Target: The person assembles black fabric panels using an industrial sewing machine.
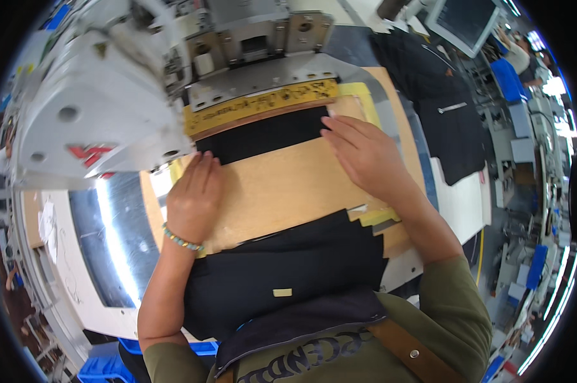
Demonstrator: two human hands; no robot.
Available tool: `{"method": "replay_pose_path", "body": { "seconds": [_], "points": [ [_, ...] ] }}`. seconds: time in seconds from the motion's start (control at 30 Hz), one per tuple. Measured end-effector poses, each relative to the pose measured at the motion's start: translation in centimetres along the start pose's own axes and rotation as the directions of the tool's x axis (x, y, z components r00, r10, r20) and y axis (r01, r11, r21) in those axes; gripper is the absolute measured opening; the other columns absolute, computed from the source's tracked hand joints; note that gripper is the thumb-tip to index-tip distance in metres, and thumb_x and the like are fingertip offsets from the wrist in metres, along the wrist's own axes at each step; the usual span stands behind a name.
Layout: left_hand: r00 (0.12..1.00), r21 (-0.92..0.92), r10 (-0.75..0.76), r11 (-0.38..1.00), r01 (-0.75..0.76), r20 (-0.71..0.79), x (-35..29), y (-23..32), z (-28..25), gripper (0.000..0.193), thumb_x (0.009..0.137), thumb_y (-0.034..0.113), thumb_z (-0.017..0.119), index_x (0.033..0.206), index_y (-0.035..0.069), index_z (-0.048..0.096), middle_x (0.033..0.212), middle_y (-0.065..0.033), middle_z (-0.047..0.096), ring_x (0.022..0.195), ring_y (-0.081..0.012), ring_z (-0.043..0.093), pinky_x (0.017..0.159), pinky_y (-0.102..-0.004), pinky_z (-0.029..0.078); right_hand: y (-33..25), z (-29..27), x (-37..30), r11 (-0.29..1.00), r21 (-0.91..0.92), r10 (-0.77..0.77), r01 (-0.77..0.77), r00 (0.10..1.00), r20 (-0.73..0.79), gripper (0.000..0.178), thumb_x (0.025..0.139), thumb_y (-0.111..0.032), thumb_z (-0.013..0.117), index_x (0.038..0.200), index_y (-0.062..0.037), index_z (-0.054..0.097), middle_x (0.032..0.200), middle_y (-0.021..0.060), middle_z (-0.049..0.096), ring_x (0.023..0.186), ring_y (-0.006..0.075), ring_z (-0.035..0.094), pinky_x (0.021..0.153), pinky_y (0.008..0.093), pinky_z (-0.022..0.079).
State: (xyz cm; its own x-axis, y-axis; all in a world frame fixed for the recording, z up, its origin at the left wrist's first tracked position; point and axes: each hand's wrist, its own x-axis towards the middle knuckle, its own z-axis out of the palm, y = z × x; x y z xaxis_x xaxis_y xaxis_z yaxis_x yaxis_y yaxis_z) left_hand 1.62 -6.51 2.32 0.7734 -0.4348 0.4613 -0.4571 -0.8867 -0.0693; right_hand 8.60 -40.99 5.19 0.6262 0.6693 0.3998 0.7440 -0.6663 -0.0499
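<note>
A black fabric strip [263, 136] lies across a tan board [282, 185], its far edge against a yellow bar [263, 105] with handwriting on it. At the strip's left end rests my left hand [196, 198], fingers stretched out and the fingertips touching the cloth. My right hand [368, 156] lies at the right end with its fingers extended, fingertips on the strip's corner. Neither hand grips anything visible. Nearer to me, a pile of black fabric pieces [288, 268] overlaps the board's near edge, with a small yellow tag [282, 293] on it.
A large white sewing machine head [97, 108] stands close by my left hand. Behind the bar is a metal clamp plate [263, 76]. More black cloth [435, 102] with a pale metallic tool [453, 108] lies at the right, below a screen [464, 22]. Blue bins [106, 364] sit below, lower left.
</note>
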Motion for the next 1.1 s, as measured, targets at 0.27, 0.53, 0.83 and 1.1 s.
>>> {"method": "replay_pose_path", "body": {
  "seconds": [0.27,0.53,0.83,1.1],
  "points": [
    [1.000,0.020,0.005,1.000,-0.005,0.015,-0.1,-0.1,0.3,0.032,0.086,0.002,0.069,0.118,-0.004,0.074,0.126,-0.0173,0.075,0.120,-0.0336,0.073,0.096,-0.0395,0.064,0.1,0.1,-0.5,0.999,0.014,-0.035,0.034,0.999,0.007,0.027,0.093,-0.008,0.068,0.117,0.0033,0.075,0.132,0.0155,0.073,0.130,0.0303,0.066,0.102,0.0404,0.057],
    [0.999,0.018,-0.006,1.000,0.005,0.039,0.0,0.0,0.1,0.032,0.090,-0.003,0.064,0.121,-0.003,0.074,0.129,-0.0163,0.073,0.120,-0.0332,0.073,0.098,-0.0400,0.063,0.1,0.2,-0.4,0.999,0.017,-0.029,0.028,1.000,0.006,0.027,0.094,-0.007,0.067,0.117,0.0043,0.075,0.133,0.0164,0.073,0.130,0.0312,0.066,0.104,0.0407,0.056],
    [1.000,-0.012,0.014,1.000,-0.015,-0.011,0.1,-0.2,-0.4,0.029,0.086,0.001,0.071,0.114,-0.005,0.073,0.121,-0.0178,0.073,0.115,-0.0341,0.074,0.093,-0.0392,0.064,0.2,0.3,0.2,0.998,0.043,-0.045,0.044,0.999,0.026,0.028,0.094,-0.010,0.070,0.118,0.0032,0.075,0.133,0.0139,0.074,0.129,0.0299,0.067,0.104,0.0408,0.057],
    [0.999,-0.008,-0.026,1.000,0.025,-0.025,0.3,0.3,-0.1,0.029,0.086,-0.001,0.069,0.114,-0.005,0.075,0.120,-0.0165,0.075,0.113,-0.0324,0.075,0.092,-0.0379,0.065,0.0,-0.5,0.1,0.998,0.054,0.008,-0.013,0.996,0.086,0.029,0.093,-0.006,0.072,0.121,0.0020,0.075,0.134,0.0117,0.073,0.129,0.0296,0.067,0.105,0.0408,0.056]
  ]
}}
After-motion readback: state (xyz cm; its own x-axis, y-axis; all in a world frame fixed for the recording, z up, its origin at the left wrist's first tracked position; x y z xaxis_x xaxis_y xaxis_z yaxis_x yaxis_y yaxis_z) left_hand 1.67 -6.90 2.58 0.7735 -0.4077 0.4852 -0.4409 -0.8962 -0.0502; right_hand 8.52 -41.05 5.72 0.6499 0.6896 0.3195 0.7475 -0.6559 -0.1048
